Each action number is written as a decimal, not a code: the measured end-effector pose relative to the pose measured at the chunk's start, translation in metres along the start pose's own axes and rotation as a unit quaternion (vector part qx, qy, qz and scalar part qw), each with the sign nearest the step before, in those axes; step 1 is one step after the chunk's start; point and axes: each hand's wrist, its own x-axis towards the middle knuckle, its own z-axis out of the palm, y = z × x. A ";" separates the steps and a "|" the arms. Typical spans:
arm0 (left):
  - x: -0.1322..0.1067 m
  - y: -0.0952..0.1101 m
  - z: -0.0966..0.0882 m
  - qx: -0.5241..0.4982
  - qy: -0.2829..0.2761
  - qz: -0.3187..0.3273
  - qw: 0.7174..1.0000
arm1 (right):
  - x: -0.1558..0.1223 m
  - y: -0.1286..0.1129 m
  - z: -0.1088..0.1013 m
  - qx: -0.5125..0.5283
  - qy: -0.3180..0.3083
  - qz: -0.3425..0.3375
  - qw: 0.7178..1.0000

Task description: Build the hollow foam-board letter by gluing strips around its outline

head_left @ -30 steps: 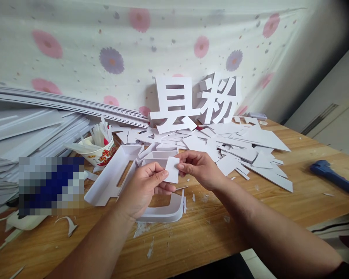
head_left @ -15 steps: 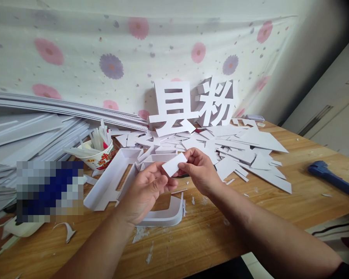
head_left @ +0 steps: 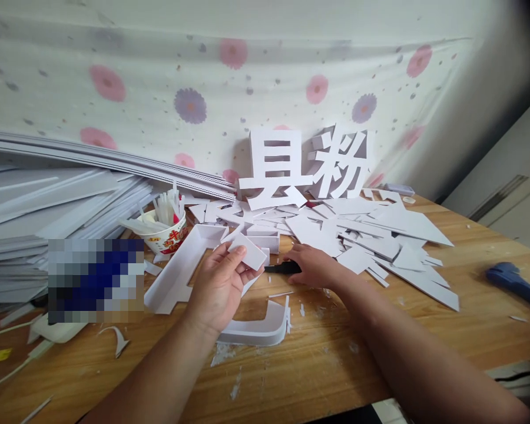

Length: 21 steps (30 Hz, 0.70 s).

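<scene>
My left hand [head_left: 218, 285] is closed, its thumb pressing a small rectangular piece of white foam board [head_left: 254, 254] against the fingers. On the table to its right, my right hand [head_left: 311, 268] has its fingers curled over a slim black utility knife [head_left: 285, 268], whose front end points left. Part of the knife is hidden under the palm. Below the left hand lies a curved white letter part [head_left: 258, 330] with raised side walls. A larger open-backed white letter [head_left: 168, 282] lies left of it, partly covered by my left hand.
Two finished white characters [head_left: 276, 171] [head_left: 342, 165] stand at the back. White offcuts [head_left: 380, 235] are heaped before them. A paper cup [head_left: 163, 235] holds white strips. Stacked board [head_left: 48, 206] lies left, beside a blurred patch. A blue tool [head_left: 512, 282] lies at the right.
My right hand has let go of the white piece and moved down right onto the black knife. My left hand now holds the piece alone. The view has shifted slightly left.
</scene>
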 end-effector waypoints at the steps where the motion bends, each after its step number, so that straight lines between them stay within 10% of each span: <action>1: 0.000 0.000 0.000 -0.001 -0.003 -0.001 1.000 | 0.002 0.000 0.003 -0.006 -0.005 0.000 1.000; 7: 0.001 -0.001 -0.001 -0.002 0.005 0.015 1.000 | 0.000 -0.002 -0.003 0.008 0.029 -0.009 1.000; 13: 0.000 -0.003 -0.001 -0.003 -0.009 0.008 1.000 | -0.014 -0.019 -0.012 0.251 0.169 -0.130 0.944; 21: -0.004 -0.009 0.001 0.016 -0.060 -0.038 0.997 | -0.023 -0.047 0.000 0.149 0.259 -0.116 0.947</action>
